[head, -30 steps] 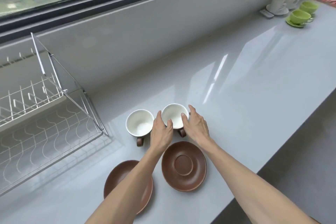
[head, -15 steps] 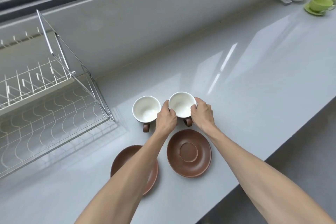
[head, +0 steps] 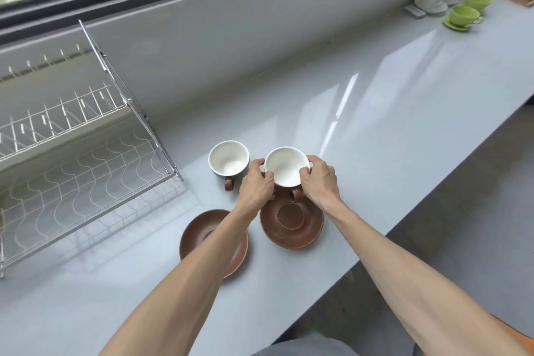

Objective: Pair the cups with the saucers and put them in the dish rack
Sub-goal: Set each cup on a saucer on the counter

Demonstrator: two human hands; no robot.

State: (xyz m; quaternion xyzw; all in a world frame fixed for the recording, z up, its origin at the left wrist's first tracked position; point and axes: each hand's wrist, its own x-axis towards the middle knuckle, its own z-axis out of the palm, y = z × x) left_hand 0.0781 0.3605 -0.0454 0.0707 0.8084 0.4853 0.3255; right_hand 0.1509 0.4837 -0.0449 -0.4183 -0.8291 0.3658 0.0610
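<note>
Now both hands, left (head: 256, 185), right (head: 319, 182), grasping cup (head: 284, 167)

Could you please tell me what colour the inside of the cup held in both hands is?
White inside the cup; its handle is brown. The head view shows it.

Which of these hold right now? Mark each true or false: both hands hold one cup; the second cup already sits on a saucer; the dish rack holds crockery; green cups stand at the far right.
1. Both hands, left hand and right hand, hold the right cup: true.
2. The left cup sits on a saucer: false, it stands on the counter; both brown saucers are bare.
3. The dish rack holds crockery: false, no crockery shows in it.
4. Green cups stand far right: true.
</note>
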